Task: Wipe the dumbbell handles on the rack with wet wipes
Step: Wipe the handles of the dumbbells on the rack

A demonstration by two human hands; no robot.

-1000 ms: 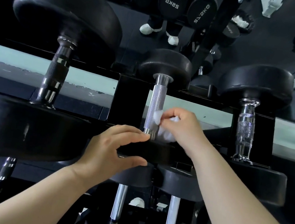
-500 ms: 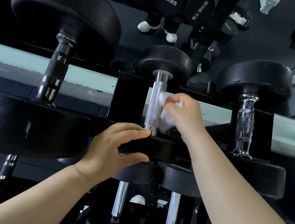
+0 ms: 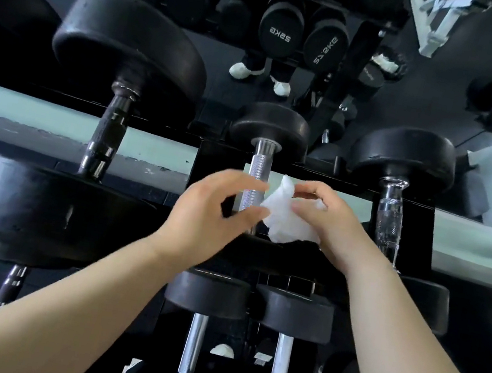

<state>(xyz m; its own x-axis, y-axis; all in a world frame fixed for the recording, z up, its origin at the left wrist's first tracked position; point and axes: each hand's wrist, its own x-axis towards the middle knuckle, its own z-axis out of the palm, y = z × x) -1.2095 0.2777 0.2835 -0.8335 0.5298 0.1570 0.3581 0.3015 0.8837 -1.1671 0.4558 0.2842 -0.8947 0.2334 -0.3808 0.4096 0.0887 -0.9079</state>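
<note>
A small black dumbbell lies on the top rack, its knurled silver handle (image 3: pixel 258 172) pointing away from me. My right hand (image 3: pixel 327 223) holds a crumpled white wet wipe (image 3: pixel 284 222) just right of that handle. My left hand (image 3: pixel 216 214) hovers in front of the handle with thumb and fingers spread towards the wipe's left edge; I cannot tell if it touches the wipe. The handle's lower part is hidden behind my left hand.
A big dumbbell with a dark handle (image 3: pixel 105 138) lies to the left, one with a chrome handle (image 3: pixel 389 211) to the right. Two small dumbbells (image 3: pixel 194 341) sit on the lower rack. A mirror behind shows more weights and white shoes (image 3: pixel 259 75).
My right hand has pulled the wipe off the handle to the right. My left hand has lifted from the dumbbell's near head and moved up towards the wipe.
</note>
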